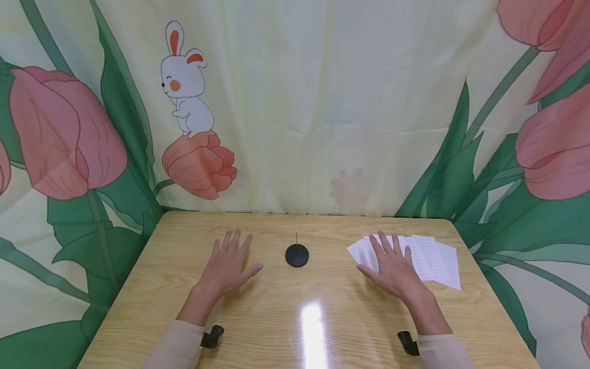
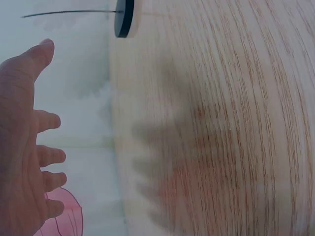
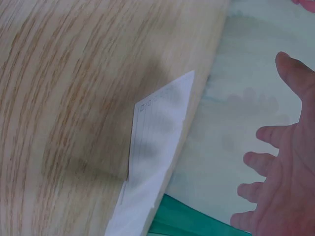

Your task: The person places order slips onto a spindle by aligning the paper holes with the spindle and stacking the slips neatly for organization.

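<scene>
My left hand (image 1: 226, 269) hovers palm down over the left part of the table, its fingers spread and nothing held. To its right stands a round black base (image 1: 297, 255) with a thin upright rod (image 1: 297, 238); in the left wrist view the base (image 2: 124, 18) lies beyond the thumb. Over at the right, my right hand (image 1: 394, 269) is spread above several fanned white paper sheets (image 1: 428, 259), overlapping their left part in the head view. Printed lines and small boxes show on a sheet (image 3: 160, 123) in the right wrist view.
The wooden table (image 1: 313, 292) has a bright light reflection near its front. Behind it hangs a curtain (image 1: 295, 102) printed with tulips and a rabbit. A black wrist device (image 1: 212, 336) sits by the left sleeve, another device (image 1: 408, 343) by the right.
</scene>
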Demonstrator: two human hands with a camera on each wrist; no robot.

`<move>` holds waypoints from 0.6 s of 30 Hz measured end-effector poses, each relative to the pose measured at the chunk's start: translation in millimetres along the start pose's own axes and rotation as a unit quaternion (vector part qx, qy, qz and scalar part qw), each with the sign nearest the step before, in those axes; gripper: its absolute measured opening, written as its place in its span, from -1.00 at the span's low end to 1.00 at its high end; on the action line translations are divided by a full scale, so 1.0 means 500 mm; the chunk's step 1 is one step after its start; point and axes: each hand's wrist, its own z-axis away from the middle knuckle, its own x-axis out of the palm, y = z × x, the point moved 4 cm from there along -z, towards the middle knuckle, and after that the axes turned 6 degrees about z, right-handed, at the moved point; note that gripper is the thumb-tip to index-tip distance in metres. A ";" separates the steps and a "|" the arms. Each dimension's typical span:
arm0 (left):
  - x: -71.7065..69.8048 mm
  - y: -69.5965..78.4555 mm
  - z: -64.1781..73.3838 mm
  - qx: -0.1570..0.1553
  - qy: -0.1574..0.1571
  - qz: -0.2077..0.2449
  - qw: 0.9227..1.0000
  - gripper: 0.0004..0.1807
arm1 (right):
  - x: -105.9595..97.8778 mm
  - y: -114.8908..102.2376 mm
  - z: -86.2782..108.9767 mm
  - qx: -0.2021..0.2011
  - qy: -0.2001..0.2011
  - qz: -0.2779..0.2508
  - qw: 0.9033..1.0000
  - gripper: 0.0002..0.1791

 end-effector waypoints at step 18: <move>0.012 0.011 -0.004 0.009 -0.008 0.016 1.000 0.00 | -0.004 0.016 0.003 -0.007 0.018 0.007 1.000 0.00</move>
